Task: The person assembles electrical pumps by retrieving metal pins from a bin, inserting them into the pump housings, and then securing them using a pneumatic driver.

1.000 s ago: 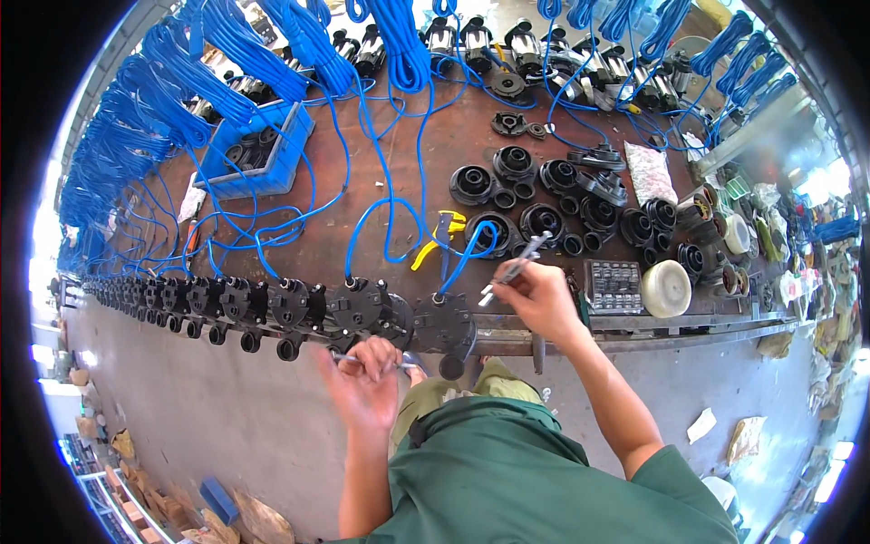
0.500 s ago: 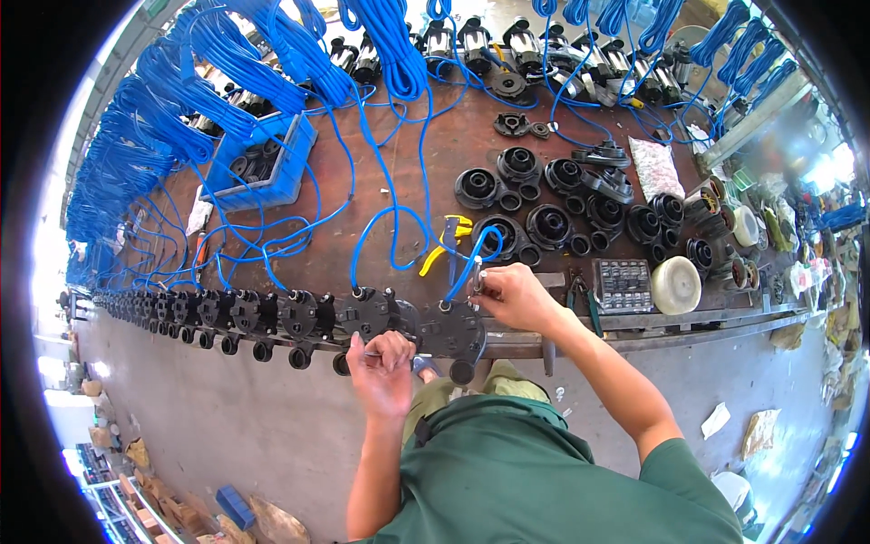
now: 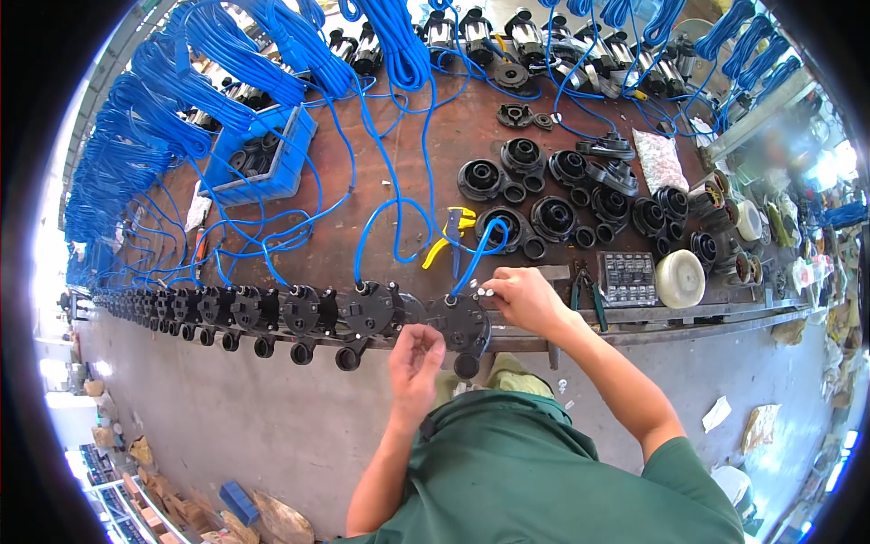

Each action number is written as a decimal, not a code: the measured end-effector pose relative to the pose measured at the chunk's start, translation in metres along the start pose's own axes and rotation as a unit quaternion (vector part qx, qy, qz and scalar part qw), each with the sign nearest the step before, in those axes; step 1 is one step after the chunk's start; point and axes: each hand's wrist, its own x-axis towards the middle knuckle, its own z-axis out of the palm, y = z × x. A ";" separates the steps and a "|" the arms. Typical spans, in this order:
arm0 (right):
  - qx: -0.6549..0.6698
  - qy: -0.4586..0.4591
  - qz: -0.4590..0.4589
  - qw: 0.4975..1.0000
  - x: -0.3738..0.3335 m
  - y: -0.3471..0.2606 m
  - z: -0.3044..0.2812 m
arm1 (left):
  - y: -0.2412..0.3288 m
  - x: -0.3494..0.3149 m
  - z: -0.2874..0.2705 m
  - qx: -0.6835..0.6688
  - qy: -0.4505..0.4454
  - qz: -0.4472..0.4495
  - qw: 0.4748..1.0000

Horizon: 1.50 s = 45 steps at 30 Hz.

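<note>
A black round pump cover [image 3: 459,328] hangs at the table's front edge, with a blue cable [image 3: 472,269] rising from its top. Beside it on the left, my left hand [image 3: 415,367] has its fingers curled toward the thumb; whatever may be in them does not show. Close to the cover's upper right edge, my right hand [image 3: 528,304] pinches small shiny pieces [image 3: 482,291], too small to name, at its fingertips. Directly left stands a similar black cover [image 3: 369,310] with its own blue cable.
Yellow-handled wire strippers [image 3: 449,239] lie behind the covers. Several black pump housings [image 3: 554,218] stand at the right, near pliers [image 3: 589,296], a compartment box [image 3: 627,278] and a white round tub [image 3: 680,279]. A blue crate [image 3: 288,172] and hanging cable coils [image 3: 394,45] are farther back.
My left hand has shifted right, off the neighbouring cover and nearer the pump cover on the right. My right hand has moved slightly right, still pinching.
</note>
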 end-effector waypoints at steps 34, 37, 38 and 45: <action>0.075 0.083 0.015 0.994 -0.050 -0.082 0.014 | 0.008 0.066 -0.022 0.348 0.005 0.060 0.935; 0.085 0.089 0.073 0.990 -0.050 -0.092 0.011 | -0.008 0.066 -0.021 0.369 0.005 0.083 0.926; 0.089 0.100 0.094 0.987 -0.051 -0.094 0.010 | -0.013 0.067 -0.021 0.389 0.006 0.084 0.917; 0.096 0.113 0.100 0.984 -0.072 -0.077 0.006 | -0.013 0.076 -0.018 0.443 -0.032 0.072 0.893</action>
